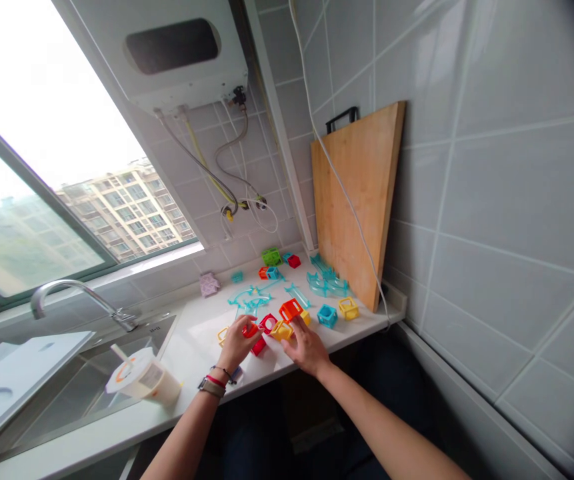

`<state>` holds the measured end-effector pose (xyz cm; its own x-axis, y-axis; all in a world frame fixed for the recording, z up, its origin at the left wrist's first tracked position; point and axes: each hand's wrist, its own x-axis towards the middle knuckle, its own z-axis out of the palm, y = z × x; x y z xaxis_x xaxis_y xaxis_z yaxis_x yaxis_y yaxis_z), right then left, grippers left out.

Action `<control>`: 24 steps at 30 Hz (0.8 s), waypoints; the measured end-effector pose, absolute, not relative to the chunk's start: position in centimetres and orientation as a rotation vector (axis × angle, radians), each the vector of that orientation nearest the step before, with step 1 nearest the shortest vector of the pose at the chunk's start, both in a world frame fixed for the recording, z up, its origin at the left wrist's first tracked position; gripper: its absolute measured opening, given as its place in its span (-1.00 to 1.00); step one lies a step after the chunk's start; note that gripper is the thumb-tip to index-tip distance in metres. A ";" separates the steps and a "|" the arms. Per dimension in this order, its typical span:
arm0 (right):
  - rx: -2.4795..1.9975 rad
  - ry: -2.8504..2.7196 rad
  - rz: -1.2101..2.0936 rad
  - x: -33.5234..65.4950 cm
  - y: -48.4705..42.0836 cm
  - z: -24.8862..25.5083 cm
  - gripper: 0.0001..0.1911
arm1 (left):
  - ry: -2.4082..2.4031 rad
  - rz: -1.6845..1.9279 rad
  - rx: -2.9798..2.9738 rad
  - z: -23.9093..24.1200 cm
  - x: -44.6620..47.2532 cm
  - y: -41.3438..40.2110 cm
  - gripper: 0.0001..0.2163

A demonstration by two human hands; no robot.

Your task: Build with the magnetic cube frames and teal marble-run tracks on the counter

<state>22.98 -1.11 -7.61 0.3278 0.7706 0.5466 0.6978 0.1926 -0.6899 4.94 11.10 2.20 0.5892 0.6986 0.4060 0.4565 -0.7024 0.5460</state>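
My left hand (237,343) is closed on a small orange-red toy block (250,331), partly covered by its fingers. A yellow open-frame toy block (281,331) is in the grip of my right hand (309,349). An orange open-frame block (291,309) shows above that hand's fingertips, and a crimson block with a round opening (268,324) sits between the hands. Whether these blocks are joined, I cannot tell. Below lies another red block (258,346), near the left fingers. A pale yellow frame (223,336) is just beyond the left wrist.
Turquoise track-like pieces (327,284) and a turquoise block (327,316) lie on the white counter (195,333), with a yellow block (348,308) and a green one (271,257). A wooden board (354,207) leans on the wall. A drink cup (144,378) stands beside the sink (107,380).
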 end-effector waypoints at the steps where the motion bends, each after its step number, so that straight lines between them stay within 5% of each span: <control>1: -1.523 -1.395 0.082 23.0 -1.1 -7.6 -0.25 | 0.936 0.868 2.422 2.1 4.9 11.1 -0.82; 11: -1.517 -1.399 0.071 23.0 -1.3 -7.4 -0.31 | 1.040 0.852 2.221 1.4 3.7 10.3 -0.34; 24: -1.514 -1.349 0.139 23.2 -1.0 -8.5 -0.32 | 0.825 1.032 1.840 4.8 1.4 9.1 -0.27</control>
